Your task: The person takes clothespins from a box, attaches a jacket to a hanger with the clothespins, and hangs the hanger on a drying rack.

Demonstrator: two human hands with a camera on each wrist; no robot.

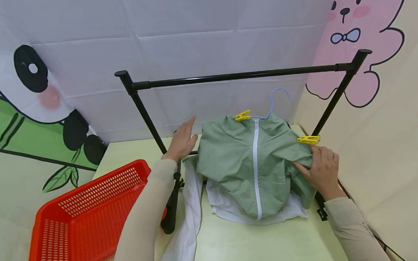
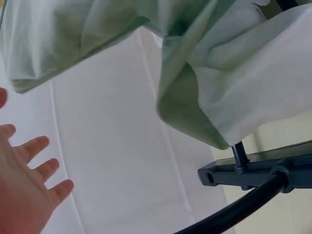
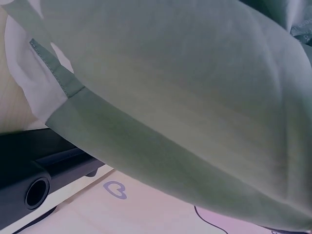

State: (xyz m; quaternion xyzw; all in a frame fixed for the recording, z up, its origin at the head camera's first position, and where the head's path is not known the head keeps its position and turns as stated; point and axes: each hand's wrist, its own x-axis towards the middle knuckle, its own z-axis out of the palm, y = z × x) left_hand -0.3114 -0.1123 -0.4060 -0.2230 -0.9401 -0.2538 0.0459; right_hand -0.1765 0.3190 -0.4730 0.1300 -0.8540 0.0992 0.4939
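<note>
A green jacket (image 1: 227, 157) with a white zip hangs on a hanger (image 1: 272, 100) with a pale blue hook. The hook shows below the rack's top bar in the head view. Yellow clothespins (image 1: 242, 115) (image 1: 308, 140) sit at both shoulders. My right hand (image 1: 324, 170) holds the jacket's right-hand side below one clothespin, thumb in front; the right wrist view shows only cloth. To the jacket's left, my left hand (image 1: 183, 141) is raised with its fingers spread, apart from the cloth in the left wrist view (image 2: 24, 180). White cloth (image 1: 193, 220) hangs behind and below the jacket.
A black clothes rack (image 1: 241, 75) frames the jacket, standing on a pale table (image 1: 242, 242). At the left lies a red plastic basket (image 1: 94, 229), partly covered by my left forearm. Behind are a white sheet and walls with cartoon animals.
</note>
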